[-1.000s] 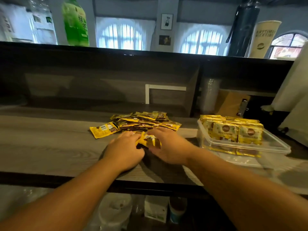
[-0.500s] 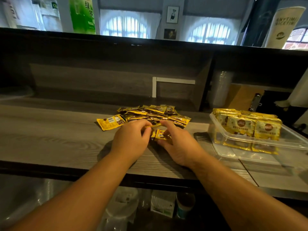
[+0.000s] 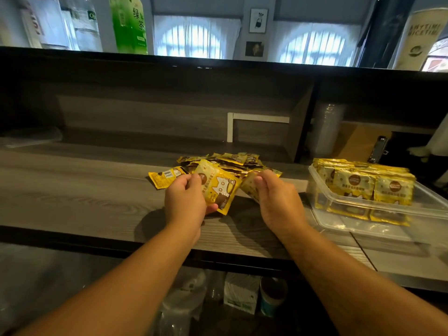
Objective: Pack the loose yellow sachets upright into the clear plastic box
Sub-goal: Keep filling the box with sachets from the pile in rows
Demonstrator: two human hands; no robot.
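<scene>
A pile of loose yellow sachets (image 3: 232, 161) lies on the wooden counter (image 3: 84, 190), with one sachet (image 3: 164, 179) lying apart at its left. My left hand (image 3: 186, 204) grips a yellow sachet (image 3: 221, 190) lifted above the counter, its printed face toward me. My right hand (image 3: 274, 202) pinches another sachet (image 3: 249, 187), mostly hidden behind its fingers. The clear plastic box (image 3: 431, 204) stands to the right and holds several yellow sachets (image 3: 363, 185) upright in rows at its far left end.
A dark raised shelf (image 3: 194, 61) runs along the back, with a green bottle (image 3: 128, 23) on top. A white frame (image 3: 257, 117) stands behind the pile. Cups and cartons (image 3: 242, 294) sit under the counter. A stack of clear cups (image 3: 327, 127) stands behind the box.
Both hands were low together on the counter over sachets in front of the pile. Now they have risen and moved apart, each holding a sachet, the left one turned face up.
</scene>
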